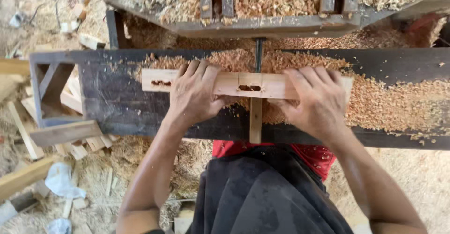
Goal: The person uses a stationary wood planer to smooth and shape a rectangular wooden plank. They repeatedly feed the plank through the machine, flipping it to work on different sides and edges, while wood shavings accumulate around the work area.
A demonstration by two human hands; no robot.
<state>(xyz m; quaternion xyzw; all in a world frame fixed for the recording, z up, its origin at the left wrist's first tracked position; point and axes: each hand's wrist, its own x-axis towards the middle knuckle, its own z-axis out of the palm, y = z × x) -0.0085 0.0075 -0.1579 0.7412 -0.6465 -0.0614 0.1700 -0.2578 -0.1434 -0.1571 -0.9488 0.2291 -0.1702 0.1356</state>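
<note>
Forearms are stretched forward from the body, both wrists bent down onto a pale wooden bar laid across a dark workbench. The left hand is closed over the bar, fingers curled across its far edge. The right hand is clamped over the bar's other end. 2 slots are cut in the bar; a thin wooden strip sits beneath the middle. Sawdust is heaped beyond, under a machine frame.
</note>
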